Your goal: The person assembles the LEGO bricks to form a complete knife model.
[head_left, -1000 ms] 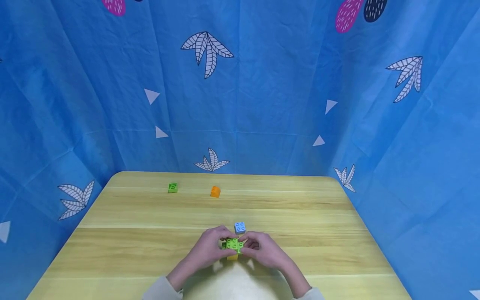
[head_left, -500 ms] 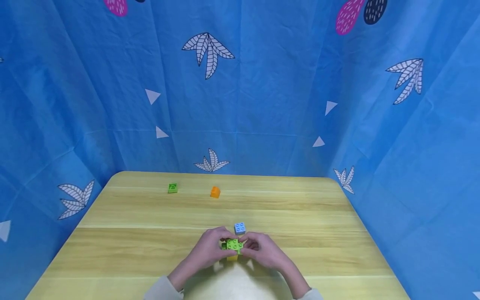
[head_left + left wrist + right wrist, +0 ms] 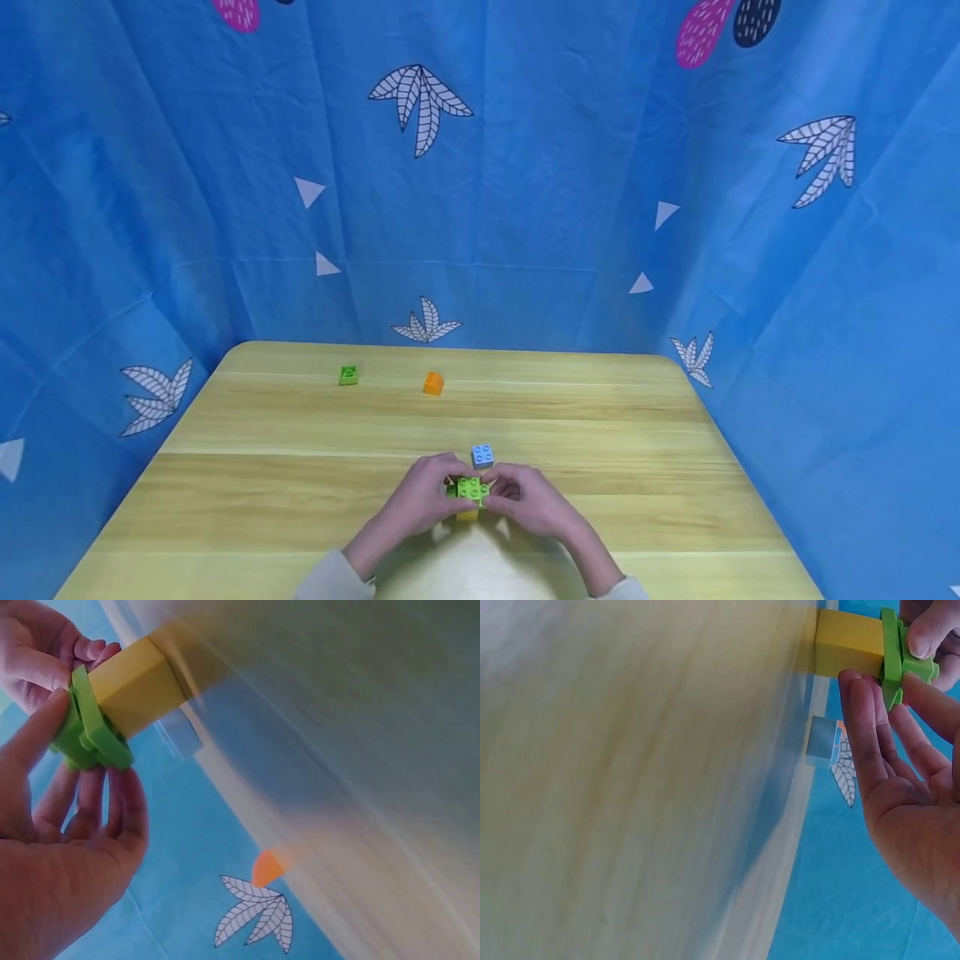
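Observation:
A yellow block (image 3: 141,684) stands on the table, topped by a flat green plate (image 3: 891,660). On the plate sits a green toy brick (image 3: 468,487) with studs facing up. From one side my left hand (image 3: 426,493) pinches the green brick between thumb and fingers. Opposite it, my right hand (image 3: 528,500) has its thumb and fingertips around the edge of the green plate, some fingers reaching down beside the yellow block. The two hands nearly meet around the stack. Just beyond it lies a blue brick (image 3: 482,455) with studs up, touched by neither hand.
At the back of the wooden table (image 3: 600,417) lie a small green piece (image 3: 348,376) and, to its right, an orange brick (image 3: 433,383). A blue patterned curtain (image 3: 480,208) hangs behind the table and along both sides.

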Tool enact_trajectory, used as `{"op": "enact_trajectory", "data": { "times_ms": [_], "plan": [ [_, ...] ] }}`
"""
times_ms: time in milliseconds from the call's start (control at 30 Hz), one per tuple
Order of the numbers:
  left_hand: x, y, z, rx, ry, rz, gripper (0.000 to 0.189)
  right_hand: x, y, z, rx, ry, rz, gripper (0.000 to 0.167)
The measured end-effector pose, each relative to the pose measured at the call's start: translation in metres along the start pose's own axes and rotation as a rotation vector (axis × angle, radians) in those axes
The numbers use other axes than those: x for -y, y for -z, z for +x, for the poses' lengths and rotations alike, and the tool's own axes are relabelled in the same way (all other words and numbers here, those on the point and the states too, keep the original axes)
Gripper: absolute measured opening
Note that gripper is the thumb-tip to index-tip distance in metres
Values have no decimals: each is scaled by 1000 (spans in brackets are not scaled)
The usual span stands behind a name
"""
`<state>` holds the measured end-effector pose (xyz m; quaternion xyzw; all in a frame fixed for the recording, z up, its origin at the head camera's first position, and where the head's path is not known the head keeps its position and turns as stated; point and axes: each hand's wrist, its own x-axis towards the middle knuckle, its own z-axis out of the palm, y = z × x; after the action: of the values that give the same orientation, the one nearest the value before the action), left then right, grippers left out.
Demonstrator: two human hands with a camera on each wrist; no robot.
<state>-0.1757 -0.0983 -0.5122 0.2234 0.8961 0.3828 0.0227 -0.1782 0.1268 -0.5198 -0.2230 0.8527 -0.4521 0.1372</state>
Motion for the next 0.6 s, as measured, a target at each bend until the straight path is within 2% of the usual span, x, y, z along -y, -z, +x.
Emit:
{"op": "enact_trajectory", "data": {
  "times_ms": [600],
  "plan": [
    [-2, -2, 2, -6, 37, 3, 42, 0, 1, 1, 4, 1, 11, 28]
  ]
}}
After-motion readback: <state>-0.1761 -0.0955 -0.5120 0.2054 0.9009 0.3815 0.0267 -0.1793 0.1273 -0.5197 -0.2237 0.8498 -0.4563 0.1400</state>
